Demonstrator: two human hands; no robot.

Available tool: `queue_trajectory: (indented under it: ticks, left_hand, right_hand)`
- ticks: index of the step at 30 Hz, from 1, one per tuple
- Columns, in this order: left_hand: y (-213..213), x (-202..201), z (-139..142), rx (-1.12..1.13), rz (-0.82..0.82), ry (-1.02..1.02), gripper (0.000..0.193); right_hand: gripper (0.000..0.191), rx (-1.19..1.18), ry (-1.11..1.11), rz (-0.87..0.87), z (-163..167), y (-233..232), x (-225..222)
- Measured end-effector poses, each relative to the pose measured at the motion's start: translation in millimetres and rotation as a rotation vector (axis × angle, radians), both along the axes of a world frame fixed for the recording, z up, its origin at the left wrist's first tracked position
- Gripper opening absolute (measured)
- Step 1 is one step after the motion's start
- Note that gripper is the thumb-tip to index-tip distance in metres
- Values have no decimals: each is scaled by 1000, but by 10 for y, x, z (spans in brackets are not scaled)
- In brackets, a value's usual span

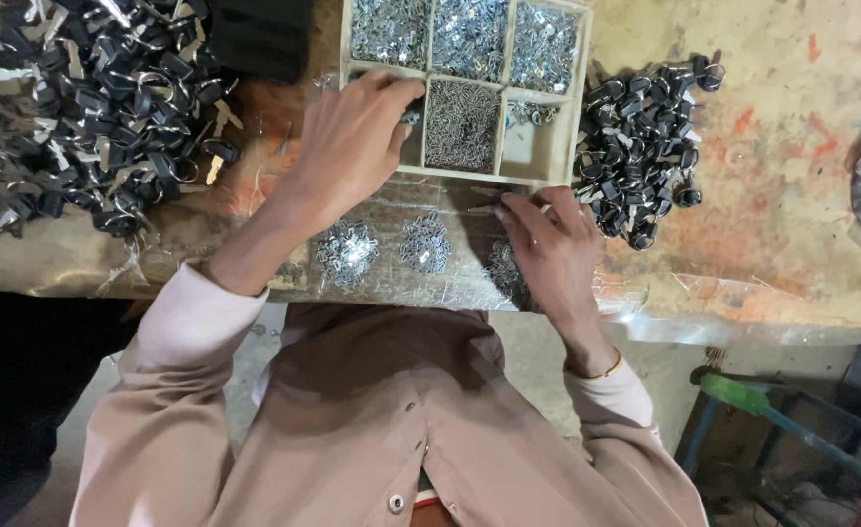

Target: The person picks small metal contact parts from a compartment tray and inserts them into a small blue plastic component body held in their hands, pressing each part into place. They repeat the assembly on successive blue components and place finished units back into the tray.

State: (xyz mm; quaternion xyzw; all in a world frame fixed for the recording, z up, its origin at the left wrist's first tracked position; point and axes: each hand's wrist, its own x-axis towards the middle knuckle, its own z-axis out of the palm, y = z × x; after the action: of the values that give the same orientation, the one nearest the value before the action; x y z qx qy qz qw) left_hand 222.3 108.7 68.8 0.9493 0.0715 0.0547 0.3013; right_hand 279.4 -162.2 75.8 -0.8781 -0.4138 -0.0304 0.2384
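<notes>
Wooden tray (547,137) rim meets the left hand (352,146) pinching a small dark part (411,117); right hand (547,244) grips a thin tool (484,208).

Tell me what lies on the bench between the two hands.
In the head view, two small heaps of silvery metal parts lie between left hand and right hand.

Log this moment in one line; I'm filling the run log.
left hand: reaching into tray | right hand: on bench, holding thin part
</notes>
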Motion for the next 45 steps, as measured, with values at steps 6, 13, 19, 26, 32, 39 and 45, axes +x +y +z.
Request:
queue_trajectory:
  ticks: [6, 13, 19, 26, 32, 39, 45]
  left_hand:
    - [3, -123, 39, -335, -60, -213, 25]
    - [-124, -30, -169, -907, -59, -294, 22]
    - [-114, -26, -215, -969, 51, -222, 23]
    - [-91, 6, -208, -945, 27, -265, 22]
    - [-102, 18, -225, -912, 74, -233, 22]
    - [-104, 6, -245, -829, 78, -265, 19]
    - [-103, 5, -230, -752, 75, -301, 19]
  right_hand:
    - [16, 96, 148, 104, 69, 211, 330]
    - [15, -22, 121, 190, -41, 583, 642]
    - [12, 119, 202, 271, -46, 646, 760]
    - [10, 276, 372, 240, -122, 716, 779]
    - [10, 523, 750, 319, -159, 755, 718]
    - [13, 370, 422, 307, -96, 773, 671]
    - [16, 311, 218, 315, -72, 803, 624]
